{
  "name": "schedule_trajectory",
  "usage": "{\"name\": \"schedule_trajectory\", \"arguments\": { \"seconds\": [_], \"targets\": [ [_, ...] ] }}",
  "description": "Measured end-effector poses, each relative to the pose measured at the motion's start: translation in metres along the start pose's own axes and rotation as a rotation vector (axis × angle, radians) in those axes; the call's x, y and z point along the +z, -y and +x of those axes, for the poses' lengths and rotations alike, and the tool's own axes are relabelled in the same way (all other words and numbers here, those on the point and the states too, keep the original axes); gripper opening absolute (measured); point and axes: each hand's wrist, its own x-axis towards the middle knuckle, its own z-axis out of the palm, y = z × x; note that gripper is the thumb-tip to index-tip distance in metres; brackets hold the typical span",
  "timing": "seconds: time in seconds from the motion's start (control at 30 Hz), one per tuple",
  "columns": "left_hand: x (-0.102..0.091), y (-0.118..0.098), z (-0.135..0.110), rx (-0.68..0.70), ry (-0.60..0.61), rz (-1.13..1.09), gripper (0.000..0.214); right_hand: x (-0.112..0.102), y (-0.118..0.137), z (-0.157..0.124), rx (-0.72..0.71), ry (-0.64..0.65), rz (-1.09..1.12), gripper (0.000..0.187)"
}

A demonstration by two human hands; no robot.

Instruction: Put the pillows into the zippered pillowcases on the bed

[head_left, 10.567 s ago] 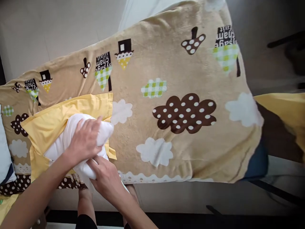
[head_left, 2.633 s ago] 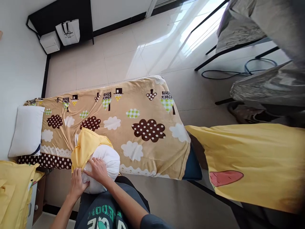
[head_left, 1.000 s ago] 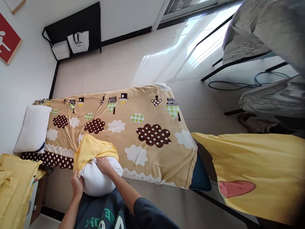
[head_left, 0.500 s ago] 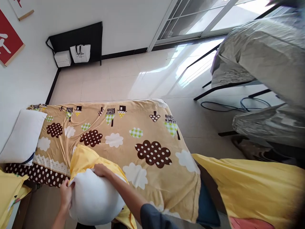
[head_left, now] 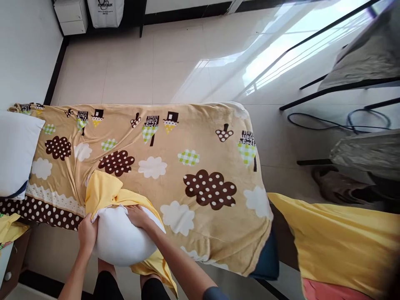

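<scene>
A white pillow [head_left: 125, 241] rests in front of my legs at the near side of the bed, partly inside a yellow pillowcase [head_left: 101, 189]. The pillowcase's far end lies on the bed, and more of its cloth hangs below the pillow on the right. My left hand [head_left: 88, 233] is closed on the pillowcase's edge at the pillow's left side. Flat on top of the pillow, beside the yellow cloth, lies my right hand [head_left: 138, 216], its fingers stretched forward. The pillow's far end is hidden in the cloth.
A tan patterned blanket [head_left: 168, 137] covers the bed. Another white pillow [head_left: 18, 152] lies at its left end. Yellow cloth [head_left: 343, 233] is at the right, near a dark shoe [head_left: 337, 185]. A blue cable [head_left: 321, 123] lies on the tiled floor [head_left: 125, 71].
The view has tipped downward, so my legs now show. My right hand has flattened on the pillow, while my left hand keeps hold of the pillowcase's edge.
</scene>
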Motion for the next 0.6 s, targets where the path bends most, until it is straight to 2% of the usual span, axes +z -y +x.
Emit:
{"name": "schedule_trajectory", "arguments": {
  "seconds": [0.03,0.1,0.2,0.27,0.33,0.43,0.5,0.6],
  "targets": [
    [-0.005,0.000,0.001,0.000,0.056,0.042,0.025,-0.001,0.003,-0.002,0.011,0.007,-0.004,0.035],
    [-0.018,-0.004,0.004,0.107,0.121,0.079,0.015,0.000,0.011,-0.006,0.032,0.003,-0.012,0.039],
    [-0.036,-0.021,0.010,0.391,0.123,0.142,0.007,0.004,0.019,-0.011,0.059,-0.033,-0.009,0.042],
    [-0.038,-0.040,0.016,0.508,0.102,0.205,0.008,0.008,0.022,-0.012,0.060,-0.061,0.004,0.042],
    [-0.028,-0.063,0.025,0.548,0.093,0.222,0.012,0.012,0.024,-0.011,0.058,-0.098,0.021,0.041],
    [0.000,-0.092,0.040,0.553,0.181,0.203,0.023,0.015,0.023,-0.012,0.061,-0.163,0.055,0.040],
    [0.018,-0.102,0.048,0.559,0.292,0.233,0.028,0.014,0.019,-0.015,0.066,-0.211,0.077,0.039],
    [0.035,-0.104,0.055,0.552,0.413,0.339,0.030,0.011,0.016,-0.024,0.113,-0.285,0.082,0.032]
  ]
}}
